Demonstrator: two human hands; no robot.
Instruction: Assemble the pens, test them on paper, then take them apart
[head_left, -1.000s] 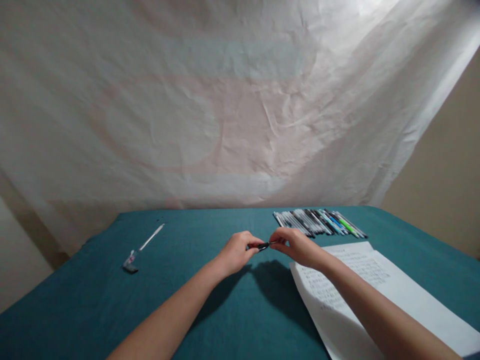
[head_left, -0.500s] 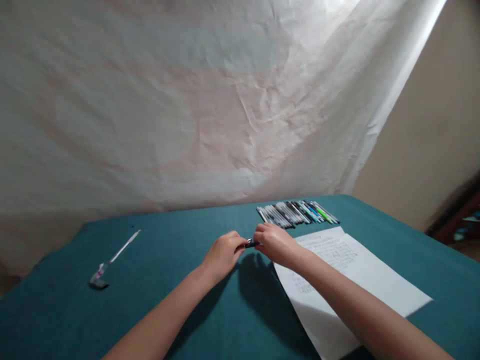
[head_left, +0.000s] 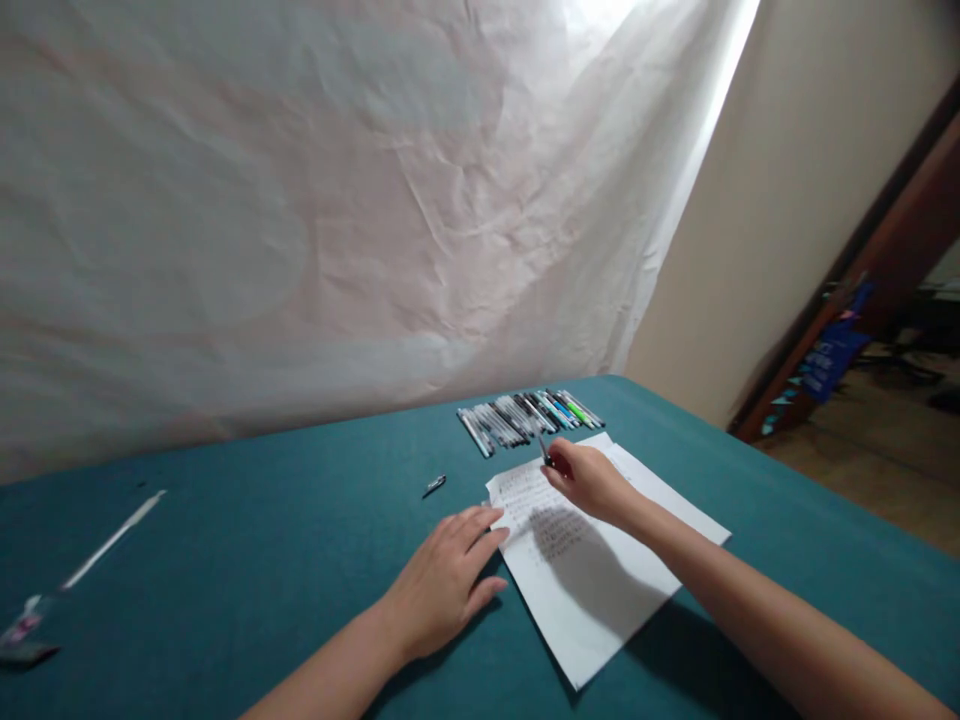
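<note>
- On the teal desk (head_left: 225,580), the flat, empty left hand (head_left: 448,578) touches the white handwritten sheet (head_left: 570,620), which could slide.
- The right hand (head_left: 592,482) pinches a dark pen (head_left: 544,451) over it; the small dark cap (head_left: 433,486) might roll.

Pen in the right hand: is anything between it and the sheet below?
Nothing visible. The right hand holds the pen over the far end of the sheet; the left hand rests at its left edge, and the cap lies on the cloth.

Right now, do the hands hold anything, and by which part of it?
The right hand holds a dark pen, pinched by its lower end, over the paper sheet. The left hand holds nothing, lying flat beside it.
</note>
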